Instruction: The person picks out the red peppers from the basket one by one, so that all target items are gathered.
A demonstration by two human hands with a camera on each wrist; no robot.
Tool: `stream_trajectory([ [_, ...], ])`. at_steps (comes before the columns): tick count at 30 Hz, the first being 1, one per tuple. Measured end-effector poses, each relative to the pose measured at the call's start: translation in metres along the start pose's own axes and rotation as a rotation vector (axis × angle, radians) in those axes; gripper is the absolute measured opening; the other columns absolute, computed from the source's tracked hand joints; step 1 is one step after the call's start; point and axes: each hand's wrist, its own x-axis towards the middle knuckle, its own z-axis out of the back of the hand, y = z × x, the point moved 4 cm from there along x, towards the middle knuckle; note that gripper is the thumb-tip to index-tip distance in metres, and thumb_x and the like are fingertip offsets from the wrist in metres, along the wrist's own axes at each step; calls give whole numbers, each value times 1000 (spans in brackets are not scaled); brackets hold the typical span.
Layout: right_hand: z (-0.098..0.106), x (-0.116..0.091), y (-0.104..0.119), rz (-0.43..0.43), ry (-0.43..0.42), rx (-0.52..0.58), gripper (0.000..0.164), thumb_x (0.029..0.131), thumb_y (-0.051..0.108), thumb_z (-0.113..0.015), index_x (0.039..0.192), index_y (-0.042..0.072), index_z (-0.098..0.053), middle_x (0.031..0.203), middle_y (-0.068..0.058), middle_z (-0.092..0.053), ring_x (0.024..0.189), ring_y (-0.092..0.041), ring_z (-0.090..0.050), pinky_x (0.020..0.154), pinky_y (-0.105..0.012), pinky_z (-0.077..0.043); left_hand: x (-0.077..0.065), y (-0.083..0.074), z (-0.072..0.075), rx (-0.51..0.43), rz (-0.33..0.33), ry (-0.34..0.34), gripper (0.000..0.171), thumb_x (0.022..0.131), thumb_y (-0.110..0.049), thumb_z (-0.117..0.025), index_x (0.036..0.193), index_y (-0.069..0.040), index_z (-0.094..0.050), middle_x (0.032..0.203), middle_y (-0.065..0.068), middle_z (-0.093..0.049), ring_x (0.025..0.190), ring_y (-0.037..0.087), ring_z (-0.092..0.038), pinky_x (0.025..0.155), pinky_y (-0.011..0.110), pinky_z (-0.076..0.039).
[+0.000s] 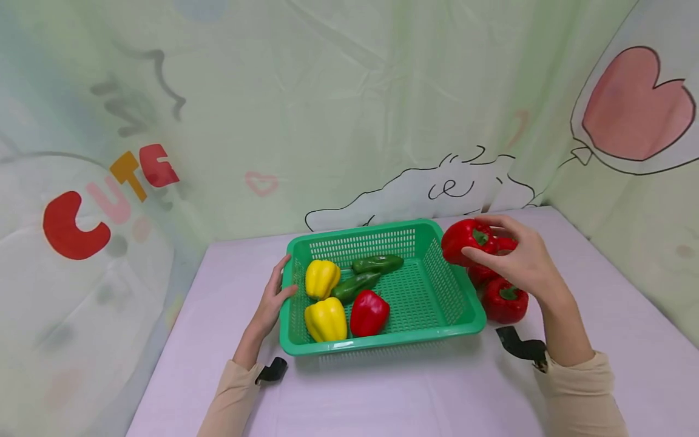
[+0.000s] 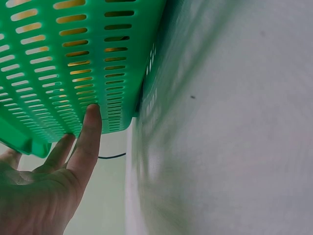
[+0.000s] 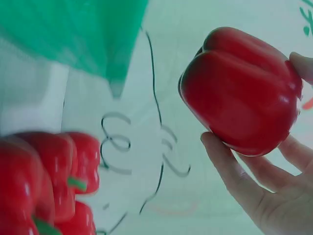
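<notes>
In the head view my left hand (image 1: 269,304) holds the left side of a green plastic basket (image 1: 382,342), thumb over the rim. The left wrist view shows its fingers against the slotted outer wall. My right hand (image 1: 524,258) grips a red bell pepper (image 1: 461,241) above the basket's right rim; its green stem faces the hand. The right wrist view has this pepper between thumb and fingers, raised off the table. Inside the basket are two yellow bell peppers (image 1: 326,320), two long green peppers (image 1: 378,264) and one red bell pepper (image 1: 369,313).
Several more red bell peppers (image 1: 505,301) stand on the table just right of the basket, partly hidden by my right hand. A pale cloth covers the table (image 1: 393,394). Behind it hangs a printed curtain (image 1: 338,121).
</notes>
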Motion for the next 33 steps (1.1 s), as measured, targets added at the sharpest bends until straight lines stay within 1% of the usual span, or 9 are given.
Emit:
stream_trajectory([
  [3,14,-1,-13,-50,-25,-23,60,87,33,-74,139,11,-52,129,-14,-55,115,-32,-47,66,-18,-47,-4,-9,-2,10,-2,6,66,100,-4,-45,158,-6,-12,155,28,-28,132,45,-42,99,49,-45],
  [6,30,-2,-26,-98,-46,-56,65,88,35,-73,142,9,-49,133,-19,-50,120,-40,-41,64,-21,-45,-3,-13,-3,6,-11,5,66,100,-4,-45,158,-6,-12,154,28,-29,132,45,-41,100,53,-44],
  [9,46,-5,-41,-139,-64,-79,70,88,35,-72,146,6,-43,138,-24,-45,122,-47,-36,62,-20,-43,-2,-12,-2,1,-15,8,67,101,-4,-45,158,-7,-11,154,29,-29,131,45,-43,99,52,-45],
  [15,69,-13,-66,-166,-91,-110,74,87,36,-73,149,10,-42,131,-12,-46,108,-14,-37,59,-16,-43,3,11,2,-11,1,3,68,101,-6,-45,159,-12,-11,155,27,-28,132,44,-42,96,45,-47],
  [16,71,-14,-69,-170,-87,-119,74,87,36,-74,148,9,-42,131,-12,-46,107,-14,-37,60,-18,-44,4,15,3,-11,1,2,68,101,-7,-46,159,-14,-11,155,26,-28,132,44,-42,96,45,-47],
  [18,74,-14,-75,-178,-66,-133,76,87,37,-74,149,7,-40,134,-17,-45,113,-25,-40,62,-25,-45,6,21,4,-10,-6,-3,68,101,-9,-46,159,-16,-11,155,25,-29,132,43,-43,97,45,-46],
  [22,74,-14,-87,-210,10,-149,83,88,37,-73,150,-1,-33,140,-32,-39,120,-53,-34,71,-54,-49,6,23,5,-10,-21,-9,68,101,-15,-48,159,-20,-13,154,23,-31,130,41,-45,98,48,-46],
  [25,73,-15,-95,-235,67,-157,86,88,38,-72,150,-4,-30,140,-36,-36,122,-56,-31,79,-69,-42,6,24,5,-13,-34,-11,68,101,-17,-49,159,-21,-14,154,22,-32,130,41,-45,99,51,-44],
  [33,67,-13,-115,-223,203,-204,82,87,35,-74,145,-7,-34,136,-38,-39,118,-58,-37,80,-64,-48,6,25,4,-15,-35,-6,68,101,-17,-49,159,-21,-14,156,21,-29,132,41,-42,100,52,-43],
])
